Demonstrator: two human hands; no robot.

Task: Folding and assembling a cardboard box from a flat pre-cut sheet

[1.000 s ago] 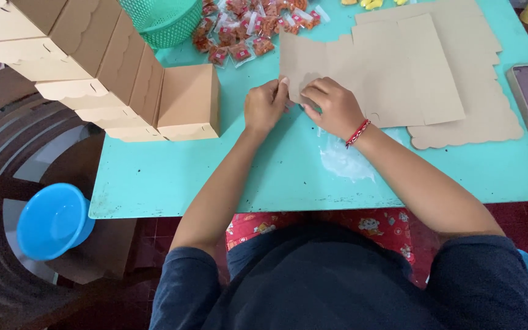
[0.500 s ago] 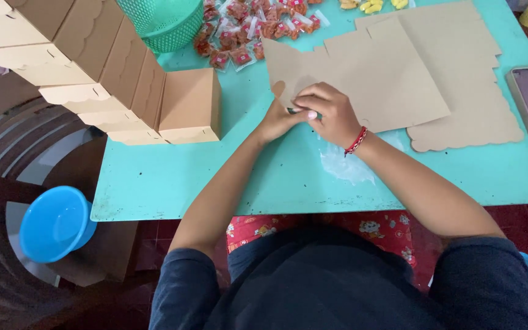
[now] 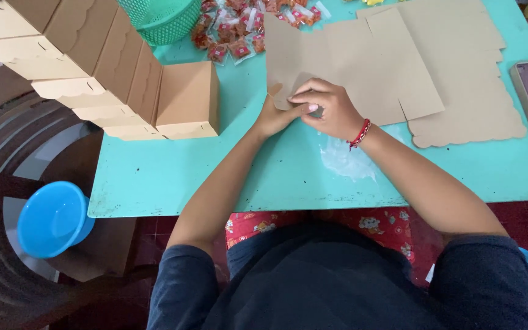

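Turquoise worktop (image 3: 172,177) carries a flat brown cardboard blank (image 3: 362,67), its long axis running left to right, lying just ahead of both my hands. My right hand (image 3: 331,107) closes on its near-left flap; my left hand (image 3: 274,116) pinches the same edge. Folded boxes (image 3: 123,79) stand left.

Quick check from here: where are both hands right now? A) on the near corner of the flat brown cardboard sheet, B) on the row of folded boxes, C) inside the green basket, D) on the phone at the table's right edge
A: the left hand and right hand meet at the near-left corner of the flat cardboard sheet, fingers pressing its edge.
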